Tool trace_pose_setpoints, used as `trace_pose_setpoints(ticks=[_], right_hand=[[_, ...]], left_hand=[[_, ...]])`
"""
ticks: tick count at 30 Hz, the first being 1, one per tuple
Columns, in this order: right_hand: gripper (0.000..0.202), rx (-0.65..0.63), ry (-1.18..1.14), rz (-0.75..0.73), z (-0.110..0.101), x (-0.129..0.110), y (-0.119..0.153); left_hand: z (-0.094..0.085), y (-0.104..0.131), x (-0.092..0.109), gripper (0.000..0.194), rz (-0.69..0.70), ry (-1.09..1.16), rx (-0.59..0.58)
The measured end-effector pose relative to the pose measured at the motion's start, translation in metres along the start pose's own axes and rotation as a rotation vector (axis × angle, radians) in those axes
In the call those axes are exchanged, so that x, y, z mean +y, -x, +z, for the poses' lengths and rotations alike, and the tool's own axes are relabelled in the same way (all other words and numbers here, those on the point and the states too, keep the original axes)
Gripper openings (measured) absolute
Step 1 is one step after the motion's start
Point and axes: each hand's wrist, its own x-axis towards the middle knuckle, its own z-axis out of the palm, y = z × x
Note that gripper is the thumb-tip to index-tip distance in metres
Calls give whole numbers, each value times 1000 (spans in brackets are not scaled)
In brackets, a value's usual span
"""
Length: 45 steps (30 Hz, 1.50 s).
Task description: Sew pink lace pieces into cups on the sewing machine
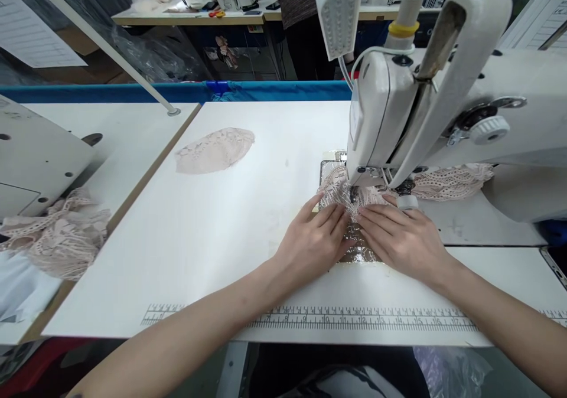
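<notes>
Pressing: pale pink lace piece (343,200) flat on the white table (248,221), just under the needle area of the sewing machine (443,108).
Left hand (314,241): laid palm down on the near left part of the lace, fingers spread narrow and flat, gripping nothing, tips pointing far and right.
Right hand (398,235): laid palm down on the near right part, fingers nearly together and flat, tips touching those of the left hand over the lace.
Look of the lace: blush pink, openwork, scalloped and ruffled at the edge, bunched slightly at the presser foot; trailed off right under the machine arm as a longer strip (452,179).
Under the lace: shiny metal plate (358,250), partly hidden by both hands.
Far left on the table: separate oval lace piece (215,149), lying flat, well apart from the hands.
Left edge: heap of similar lace (57,232) on the neighbouring table.
Near edge: printed ruler strip (354,318) along the table front.
Far background: person (299,8) standing at another bench.
</notes>
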Motion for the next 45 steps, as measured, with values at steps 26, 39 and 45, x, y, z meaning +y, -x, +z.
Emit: trace_pose_setpoints(ticks=[26,39,45], right_hand=[[25,-73,48,78,7,4,-5],[30,-176,28,163,6,15,-2],[29,-168,71,180,-2,18,-5]], left_hand=[[9,-6,-11,41,-50,44,-25],[16,-14,-21,43,-104,88,-31],[16,-15,-31,40,-155,114,-101]])
